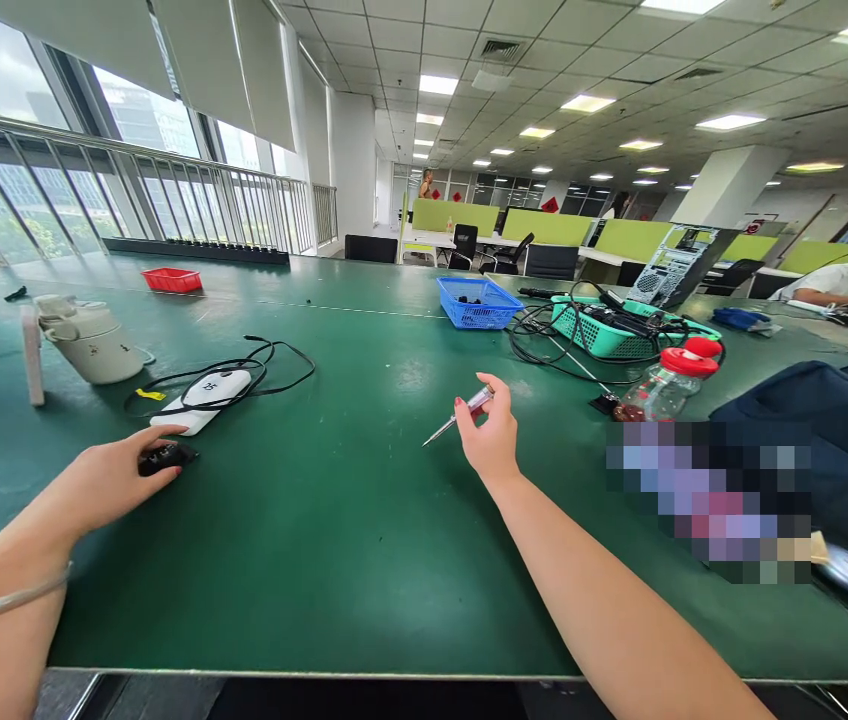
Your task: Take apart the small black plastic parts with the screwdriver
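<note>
My left hand [113, 475] is closed around a small black object [161, 458] low over the left of the table; its kind is not clear. Just beyond those fingers lies a white power bank [210, 398] with a black cable [274, 352] looped over it. My right hand [494, 432] grips a screwdriver [478, 402] by its translucent handle between thumb and fingers. The thin metal shaft points down and to the left, above the green tabletop [349, 560].
At the left stand a beige lidded cup [98, 340] and a red basket [173, 281]. Farther right are a blue basket [478, 305], a green basket [596, 335] heaped with cables, a red-lidded jar [660, 385] and a dark bag [821, 440]. Another person [836, 280] sits at the far right.
</note>
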`<state>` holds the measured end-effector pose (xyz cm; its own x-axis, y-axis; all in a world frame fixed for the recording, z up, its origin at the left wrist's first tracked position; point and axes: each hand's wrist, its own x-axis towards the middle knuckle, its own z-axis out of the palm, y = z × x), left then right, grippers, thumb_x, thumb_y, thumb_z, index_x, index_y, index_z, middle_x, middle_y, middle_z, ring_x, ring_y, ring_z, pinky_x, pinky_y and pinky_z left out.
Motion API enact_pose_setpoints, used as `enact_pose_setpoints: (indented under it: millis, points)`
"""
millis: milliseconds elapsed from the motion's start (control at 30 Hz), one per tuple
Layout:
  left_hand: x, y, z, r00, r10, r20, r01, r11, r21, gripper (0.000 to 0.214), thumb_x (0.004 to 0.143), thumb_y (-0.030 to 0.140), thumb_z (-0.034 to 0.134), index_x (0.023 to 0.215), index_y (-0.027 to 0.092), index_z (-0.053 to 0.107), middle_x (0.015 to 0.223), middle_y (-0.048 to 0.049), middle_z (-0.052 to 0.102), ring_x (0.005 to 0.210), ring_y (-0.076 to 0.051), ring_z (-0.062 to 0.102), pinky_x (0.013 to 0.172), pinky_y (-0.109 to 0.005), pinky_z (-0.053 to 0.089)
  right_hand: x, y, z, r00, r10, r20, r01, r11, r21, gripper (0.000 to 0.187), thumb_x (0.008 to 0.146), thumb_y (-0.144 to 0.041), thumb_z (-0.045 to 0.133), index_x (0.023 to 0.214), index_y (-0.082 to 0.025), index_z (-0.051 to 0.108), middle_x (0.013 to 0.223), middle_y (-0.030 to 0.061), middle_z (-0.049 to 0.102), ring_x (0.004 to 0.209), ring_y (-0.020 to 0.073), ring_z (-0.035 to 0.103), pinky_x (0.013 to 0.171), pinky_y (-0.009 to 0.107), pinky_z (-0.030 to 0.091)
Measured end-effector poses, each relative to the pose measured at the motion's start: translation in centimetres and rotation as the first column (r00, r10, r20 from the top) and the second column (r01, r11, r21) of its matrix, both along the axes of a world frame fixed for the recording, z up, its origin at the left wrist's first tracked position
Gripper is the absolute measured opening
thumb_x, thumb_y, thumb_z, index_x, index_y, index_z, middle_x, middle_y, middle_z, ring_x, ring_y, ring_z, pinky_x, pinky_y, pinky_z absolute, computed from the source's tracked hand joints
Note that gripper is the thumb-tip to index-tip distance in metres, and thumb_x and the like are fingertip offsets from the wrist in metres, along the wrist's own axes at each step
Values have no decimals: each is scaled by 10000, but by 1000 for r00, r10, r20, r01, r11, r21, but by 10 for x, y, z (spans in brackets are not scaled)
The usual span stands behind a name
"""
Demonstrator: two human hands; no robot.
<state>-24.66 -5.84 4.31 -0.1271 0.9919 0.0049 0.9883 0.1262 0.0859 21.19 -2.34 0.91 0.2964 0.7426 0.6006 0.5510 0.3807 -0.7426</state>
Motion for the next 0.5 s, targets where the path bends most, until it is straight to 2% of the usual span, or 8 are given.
enact_pose_setpoints:
  millis: [133,267,333,400,433,500]
  points:
    - [0,0,2,999,-16,-29,17,999,30,637,853,548,422,1370,210,581,1165,-42,756,1008,-260,701,835,-281,475,-1,1,1,1000,1,3,-1,1000,16,425,844,-384,577,1219,-200,501,667,-41,615,589,173,603,654,330,515]
    - [4,0,5,997,45,-62,-43,999,29,568,871,490,369,1266,214,669,1126,-40,766,973,-260,699,838,-305,492,-1,1,1,1000,-6,10,5,999,34,419,855,-389,569,1221,-197,506,659,-41,620,582,171,605,654,321,514]
    - [15,0,9,995,35,-89,-27,996,87,561,876,475,359,1247,208,684,1147,-57,758,1012,-273,688,874,-331,500,0,1,0,1000,-3,16,2,1000,21,427,863,-399,562,1235,-198,503,669,-35,640,596,176,625,651,318,514]
    - [36,-1,15,994,-75,-83,89,980,180,550,891,490,367,1250,215,681,1220,-62,733,1108,-272,656,964,-350,481,1,2,-1,999,17,41,-16,1000,-12,438,869,-414,562,1248,-202,503,687,-26,667,620,185,652,656,320,517]
    - [50,-1,18,983,-174,-56,182,960,212,535,904,504,377,1254,231,675,1251,-50,720,1150,-260,638,1015,-348,459,2,3,-1,998,32,62,-30,999,-29,438,871,-417,564,1251,-206,507,696,-21,679,633,190,664,663,323,520]
    - [85,-1,25,917,-399,25,386,898,210,493,902,532,431,1227,260,683,1238,-36,726,1153,-247,639,1046,-345,448,3,4,-2,992,63,108,-58,997,-42,420,878,-402,566,1251,-217,520,719,-14,696,658,194,682,686,329,527]
